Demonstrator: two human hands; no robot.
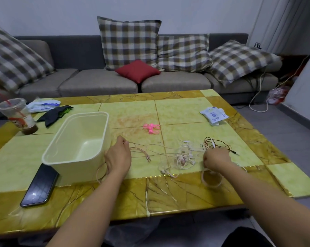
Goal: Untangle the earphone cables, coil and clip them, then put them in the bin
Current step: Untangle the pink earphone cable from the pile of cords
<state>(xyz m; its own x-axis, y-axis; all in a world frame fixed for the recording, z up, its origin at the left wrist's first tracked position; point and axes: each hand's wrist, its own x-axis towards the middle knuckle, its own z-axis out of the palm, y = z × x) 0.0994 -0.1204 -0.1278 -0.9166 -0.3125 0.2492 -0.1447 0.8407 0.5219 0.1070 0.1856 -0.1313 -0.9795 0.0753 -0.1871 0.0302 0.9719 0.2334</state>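
A tangle of pale pink and white earphone cables (183, 155) lies on the table between my hands. A dark brown cable (220, 142) sits at the tangle's right end. My left hand (117, 155) pinches a pink cable strand beside the cream bin (79, 139), and a loop of that cable hangs below the wrist. My right hand (216, 157) is curled around cable strands near the brown cable, with a pale loop trailing under it. Pink clips (151, 128) lie in a small heap beyond the cables.
A black phone (40, 185) lies at the bin's near left. A plastic cup (18, 115), a dark cloth (55, 114) and a wipes pack (43, 105) sit at far left. Another white pack (214, 115) is at far right. A sofa with cushions stands behind.
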